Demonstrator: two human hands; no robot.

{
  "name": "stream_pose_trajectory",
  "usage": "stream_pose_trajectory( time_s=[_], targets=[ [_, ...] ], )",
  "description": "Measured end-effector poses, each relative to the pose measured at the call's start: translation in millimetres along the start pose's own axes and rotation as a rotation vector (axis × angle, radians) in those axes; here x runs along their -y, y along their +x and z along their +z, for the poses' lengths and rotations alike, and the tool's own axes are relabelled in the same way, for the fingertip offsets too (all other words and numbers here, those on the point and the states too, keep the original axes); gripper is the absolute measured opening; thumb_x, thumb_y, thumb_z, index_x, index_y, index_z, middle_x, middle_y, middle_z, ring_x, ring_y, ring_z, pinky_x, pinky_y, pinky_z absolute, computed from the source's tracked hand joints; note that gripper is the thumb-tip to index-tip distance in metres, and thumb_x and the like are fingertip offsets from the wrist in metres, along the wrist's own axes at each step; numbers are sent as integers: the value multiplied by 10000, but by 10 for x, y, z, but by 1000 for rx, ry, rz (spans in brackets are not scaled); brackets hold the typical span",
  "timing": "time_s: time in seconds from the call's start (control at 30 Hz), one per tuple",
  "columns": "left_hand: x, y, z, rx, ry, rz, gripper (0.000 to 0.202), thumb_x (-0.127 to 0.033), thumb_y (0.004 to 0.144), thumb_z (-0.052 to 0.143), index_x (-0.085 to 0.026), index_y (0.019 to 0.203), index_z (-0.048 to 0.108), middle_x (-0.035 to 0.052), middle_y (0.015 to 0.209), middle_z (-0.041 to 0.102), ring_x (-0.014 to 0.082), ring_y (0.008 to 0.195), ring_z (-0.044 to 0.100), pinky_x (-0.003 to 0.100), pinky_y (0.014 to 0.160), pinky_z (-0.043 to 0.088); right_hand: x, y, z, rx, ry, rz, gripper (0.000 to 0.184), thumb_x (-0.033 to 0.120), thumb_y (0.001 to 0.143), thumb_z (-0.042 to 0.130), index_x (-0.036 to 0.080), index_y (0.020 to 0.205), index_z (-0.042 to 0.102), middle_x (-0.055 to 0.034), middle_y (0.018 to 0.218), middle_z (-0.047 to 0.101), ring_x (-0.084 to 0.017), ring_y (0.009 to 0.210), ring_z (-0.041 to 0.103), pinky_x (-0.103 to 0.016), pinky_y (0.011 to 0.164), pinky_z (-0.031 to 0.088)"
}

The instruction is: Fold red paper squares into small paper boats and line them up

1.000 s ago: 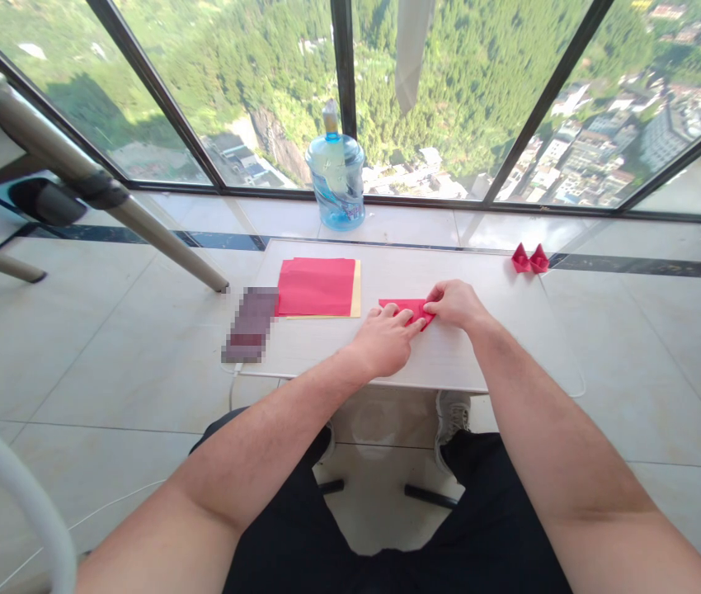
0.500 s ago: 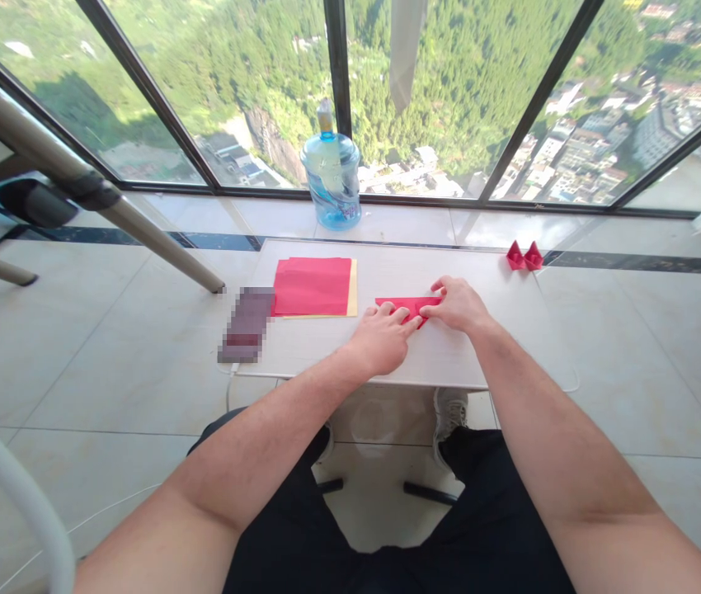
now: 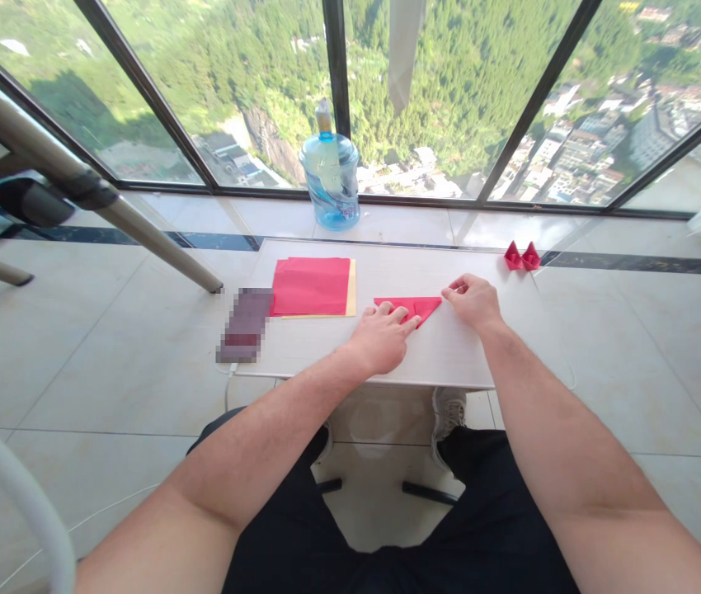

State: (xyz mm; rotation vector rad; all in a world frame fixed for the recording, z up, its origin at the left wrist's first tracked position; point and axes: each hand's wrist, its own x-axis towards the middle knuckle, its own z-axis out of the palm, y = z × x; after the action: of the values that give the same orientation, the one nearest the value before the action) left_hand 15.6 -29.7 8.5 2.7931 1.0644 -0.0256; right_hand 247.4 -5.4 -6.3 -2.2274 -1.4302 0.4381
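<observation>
A folded piece of red paper (image 3: 425, 308) lies on the low white table, its long straight edge toward the window and its right end narrowing to a point. My left hand (image 3: 383, 337) rests on it with fingers spread, covering its lower left part. At the paper's right tip is my right hand (image 3: 472, 302), its thumb and fingers drawn together in a pinch. Whether the tip is between those fingers is too small to make out. Two small folded red paper shapes (image 3: 522, 256) stand side by side at the table's far right corner.
Red sheets (image 3: 312, 286) lie over a yellow sheet (image 3: 351, 289) on the left of the table (image 3: 319, 351). A blurred-out phone-like object (image 3: 245, 325) with a white cable is at the left edge. Behind stands a blue water jug (image 3: 330, 181) by the window.
My right hand has slid right, off the middle of the red paper to its right tip, uncovering that side. My left hand stays in place on the paper.
</observation>
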Motion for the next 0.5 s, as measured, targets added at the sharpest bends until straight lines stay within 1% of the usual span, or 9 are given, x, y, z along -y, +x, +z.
stream_pose_trajectory(
  time_s=[0.1,0.23,0.3,0.43,0.5],
  targets=[
    [-2,1,-1,6,-2,-1,573,-252,907,401,-285,1478,432,90,1385,541,320,1192,437,509,936,375,19,-37,8,40,41,-119,152,328,790,652,208,838,732,-20,819,732,-167,742,635,-274,732,474],
    [3,1,4,1,-3,-4,573,-253,913,402,-303,1483,426,88,1374,545,315,1200,439,495,943,371,66,-64,29,136,-50,-265,127,270,797,645,218,838,754,-18,872,730,-163,786,635,-277,803,472],
    [5,0,8,1,-4,-1,575,-254,916,399,-303,1489,419,90,1365,549,313,1189,444,495,938,371,96,-71,45,148,-98,-287,124,263,801,648,210,845,751,-31,917,713,-161,798,630,-274,806,470],
    [4,-3,9,-4,-3,6,584,-248,915,393,-280,1498,410,99,1360,550,317,1181,444,501,929,371,146,-70,85,148,-145,-285,117,246,821,624,200,854,726,-49,997,671,-150,791,615,-269,798,466],
    [1,-3,4,2,0,2,582,-246,915,391,-279,1496,411,98,1369,546,317,1184,443,501,931,369,162,-64,103,158,-172,-293,112,232,829,605,201,851,710,-54,1028,658,-158,828,616,-273,817,462]
  ],
)
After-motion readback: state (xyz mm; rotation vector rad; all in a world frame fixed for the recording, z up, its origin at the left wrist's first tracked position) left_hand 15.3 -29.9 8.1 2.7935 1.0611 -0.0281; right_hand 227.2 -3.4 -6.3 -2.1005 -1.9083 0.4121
